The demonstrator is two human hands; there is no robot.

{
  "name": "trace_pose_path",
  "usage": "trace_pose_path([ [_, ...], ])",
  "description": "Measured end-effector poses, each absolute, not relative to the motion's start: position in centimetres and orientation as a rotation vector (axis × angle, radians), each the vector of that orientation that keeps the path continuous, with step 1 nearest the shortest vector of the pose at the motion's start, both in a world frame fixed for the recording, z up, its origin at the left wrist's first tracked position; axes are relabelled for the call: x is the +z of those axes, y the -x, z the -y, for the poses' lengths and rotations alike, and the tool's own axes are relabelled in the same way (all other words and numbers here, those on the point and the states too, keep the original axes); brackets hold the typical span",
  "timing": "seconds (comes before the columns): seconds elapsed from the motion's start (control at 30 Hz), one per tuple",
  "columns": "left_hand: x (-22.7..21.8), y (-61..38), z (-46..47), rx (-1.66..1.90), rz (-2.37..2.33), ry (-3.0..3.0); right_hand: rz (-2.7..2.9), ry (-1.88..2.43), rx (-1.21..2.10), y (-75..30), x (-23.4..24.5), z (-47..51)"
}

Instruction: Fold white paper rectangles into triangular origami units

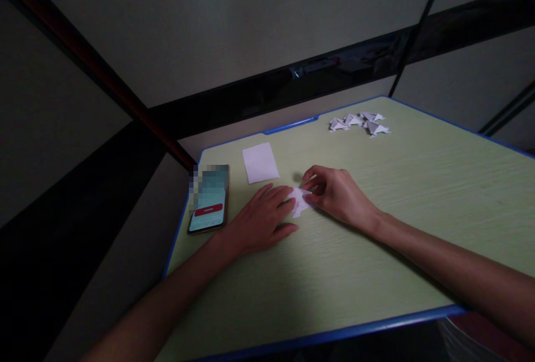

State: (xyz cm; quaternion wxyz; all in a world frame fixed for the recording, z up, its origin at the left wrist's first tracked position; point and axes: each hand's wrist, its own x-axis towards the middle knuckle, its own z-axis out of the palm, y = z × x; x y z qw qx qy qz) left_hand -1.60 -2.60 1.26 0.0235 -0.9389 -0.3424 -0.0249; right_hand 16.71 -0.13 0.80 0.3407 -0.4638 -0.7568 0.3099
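Where the folded paper (299, 200) is lying: on the table (401, 195), between the left hand (267, 216) and the right hand (339, 196), nearer than the loose sheet (260, 162)
Left grip: resting palm down, fingers reaching over the paper's left side, thumb standing apart and not closing on anything
Right grip: curling at the paper's right side, thumb seemingly touching it; whether thumb and fingers are clamping the paper, I cannot tell
Good creasing: the left fingers should be pinning the layers flat while the right fingertips are working one flap at a time, pressing along the fold
Narrow points: probably tearing or bending easily, so light pressure is serving best there
Folded paper's form: showing white, matte and angular, its finer folds hiding under the fingers
Loose sheet: lying flat, white, four-sided
Paper figures (351, 120): sitting clustered by the far edge, four of them, peaked and sharp-cornered
Tabletop: showing pale green with faint wood-like grain, blue edging (317, 341) bordering it
Phone (208, 200): lying face up at the left, its smooth screen glowing
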Motion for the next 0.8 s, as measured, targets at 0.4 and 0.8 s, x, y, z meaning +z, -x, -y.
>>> trace_pose_path([
  [0.4, 1.05, 1.68, 2.63, -0.1, 1.054, 2.89, 2.051, 1.168, 0.715, -16.71, 0.83, 0.02],
  [0.8, 0.92, 1.85, 2.57, -0.109, 1.086, 2.911, 2.096, 1.153, 0.66, -16.6, 0.63, -0.01],
])
